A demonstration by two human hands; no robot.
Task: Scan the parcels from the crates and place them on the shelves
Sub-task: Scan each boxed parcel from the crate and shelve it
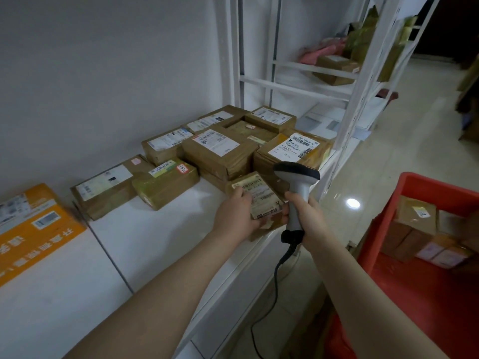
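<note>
Warehouse shelving: a person's L hand curls round a small brown parcel, label up, at the front edge of the white shelf. The R hand grips a corded scanner by its handle, with the head just above the parcel. A red crate to the right holds more parcels. Farther back, taped boxes are stacked against the wall, w/ an orange box at far left.

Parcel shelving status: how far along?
Done: a cluster of brown taped cardboard parcels lies on the white shelf. In hand: the left hand holds a small brown labelled parcel at the shelf's front edge; the right hand grips the grey corded handheld scanner. Left: several brown parcels sit in the red plastic crate.
</note>
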